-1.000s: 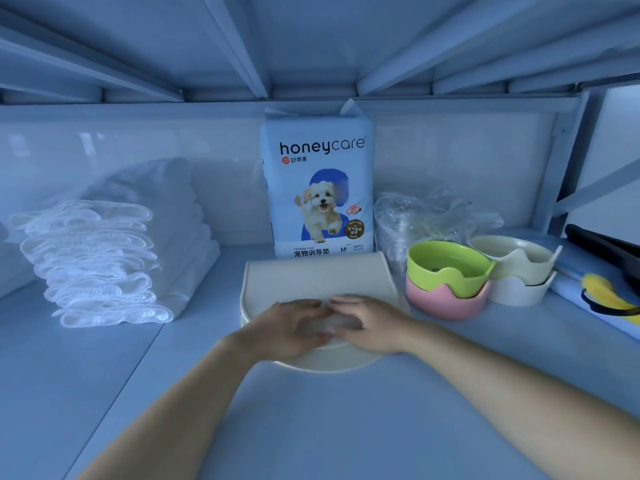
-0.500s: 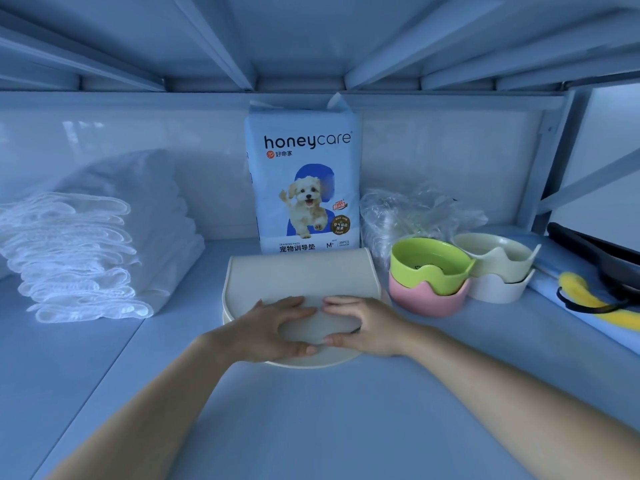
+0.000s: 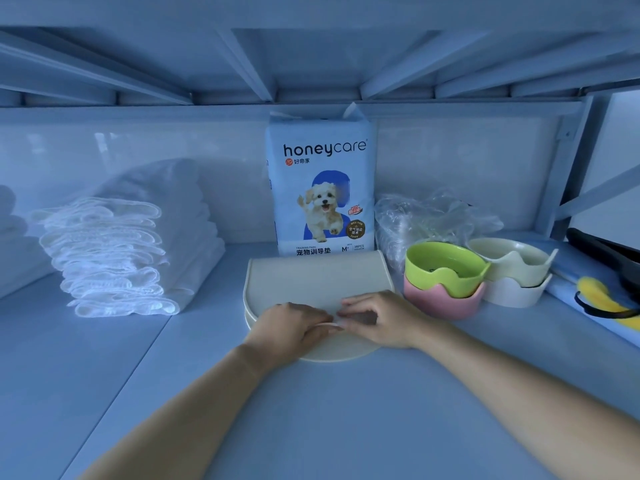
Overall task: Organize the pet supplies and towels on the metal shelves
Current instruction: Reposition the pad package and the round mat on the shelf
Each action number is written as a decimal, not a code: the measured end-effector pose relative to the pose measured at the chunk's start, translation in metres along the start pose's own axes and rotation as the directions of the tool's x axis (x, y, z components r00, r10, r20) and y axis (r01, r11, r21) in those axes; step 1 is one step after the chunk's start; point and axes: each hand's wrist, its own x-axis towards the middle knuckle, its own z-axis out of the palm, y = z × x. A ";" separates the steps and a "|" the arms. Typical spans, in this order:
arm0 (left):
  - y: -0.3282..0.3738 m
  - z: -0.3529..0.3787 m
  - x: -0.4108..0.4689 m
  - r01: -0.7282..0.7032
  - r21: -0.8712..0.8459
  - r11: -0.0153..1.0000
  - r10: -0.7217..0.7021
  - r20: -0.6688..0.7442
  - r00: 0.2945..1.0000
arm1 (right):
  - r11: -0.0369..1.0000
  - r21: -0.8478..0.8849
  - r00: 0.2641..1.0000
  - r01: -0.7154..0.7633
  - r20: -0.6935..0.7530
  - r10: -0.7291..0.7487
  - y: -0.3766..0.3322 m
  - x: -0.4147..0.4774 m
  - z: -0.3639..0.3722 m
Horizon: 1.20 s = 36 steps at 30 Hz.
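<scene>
Most of the shelf (image 3: 346,427) already looks sorted: a stack of folded white towels (image 3: 117,258) sits at the left, the pack of training pads (image 3: 322,188) stands upright against the back wall, and two pairs of nested pet bowls, green in pink (image 3: 446,282) and cream in white (image 3: 512,271), stand side by side at the right, in front of a crumpled clear plastic bag (image 3: 426,220). The piece in hand is the folded beige mat (image 3: 315,282), lying flat in the middle just in front of the pad pack and beside the bowls. The left hand (image 3: 291,329) and right hand (image 3: 377,320) both lie on its near edge, fingers bent and pinching the rim of the fold, so it is not let go yet. Squaring this mat seems to be one of the last jobs; dark and yellow items (image 3: 609,292) at the far right edge, too cropped to identify, may still need placing
</scene>
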 end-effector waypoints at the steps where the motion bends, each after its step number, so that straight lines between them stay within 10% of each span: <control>1: 0.001 0.000 -0.001 -0.003 -0.008 1.000 0.003 -0.013 1.000 | 1.000 -0.004 1.000 -0.003 -0.013 0.003 -0.003 -0.002 -0.002; 36: -0.176 -0.119 -0.401 0.671 -0.082 0.737 -0.671 -0.210 0.711 | 0.898 0.152 0.905 0.413 0.039 -0.423 -0.400 0.052 0.187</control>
